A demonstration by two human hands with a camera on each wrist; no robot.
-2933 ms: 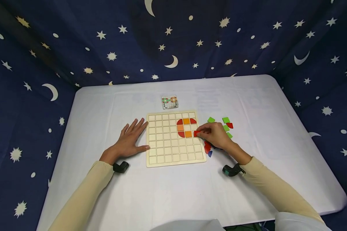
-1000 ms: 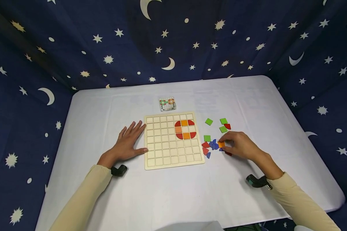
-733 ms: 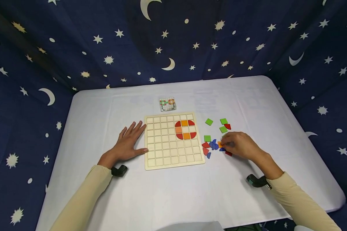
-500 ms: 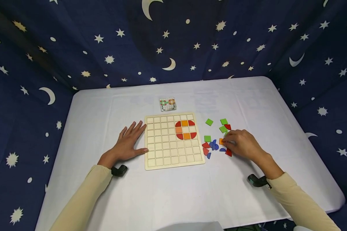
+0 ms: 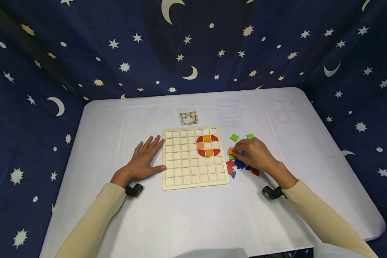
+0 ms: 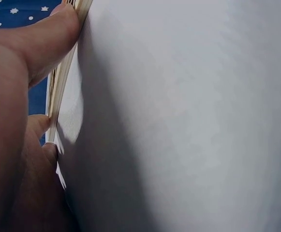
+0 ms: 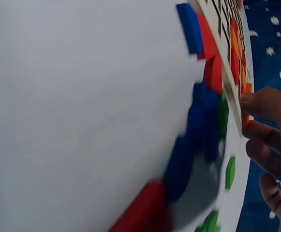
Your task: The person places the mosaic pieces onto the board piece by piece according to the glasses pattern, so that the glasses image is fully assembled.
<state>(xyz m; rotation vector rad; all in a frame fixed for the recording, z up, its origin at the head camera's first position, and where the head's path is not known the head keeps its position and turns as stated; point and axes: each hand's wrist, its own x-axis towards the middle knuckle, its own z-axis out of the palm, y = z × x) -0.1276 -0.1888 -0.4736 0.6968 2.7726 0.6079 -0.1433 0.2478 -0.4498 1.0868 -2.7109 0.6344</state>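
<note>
An orange square tile (image 5: 231,150) is pinched at the fingertips of the right hand (image 5: 253,154), whose fingers are curled round it; the tile sticks out toward the wooden grid board (image 5: 193,178) and is carried just off the board's right edge, above the loose pieces. In the right wrist view the same tile (image 7: 247,102) is seen edge-on between the thumb and a finger, close against the board's rim (image 7: 216,36).

The left hand (image 5: 143,159) is laid flat on the white table (image 5: 187,215) with its fingers straight and spread, nothing being gripped; its fingertips and thumb are pressed against the board's left edge, as is confirmed in the left wrist view (image 6: 65,72).

On the board, seven pieces are counted in a ring open at its right side: four red quarter-round corners (image 5: 200,138) and three orange squares (image 5: 207,138). Beside the board, three green squares can be made out, two clear ones (image 5: 234,137) and one partly hidden under the hand. Some red pieces (image 5: 230,163) and some blue pieces (image 5: 239,164) are lying in a small cluster under and beside the right hand; their exact number cannot be told, since several are covered.

One small pattern card (image 5: 188,117) is set just behind the board. A dark cloth with stars and moons (image 5: 193,46) is hung round the table.
</note>
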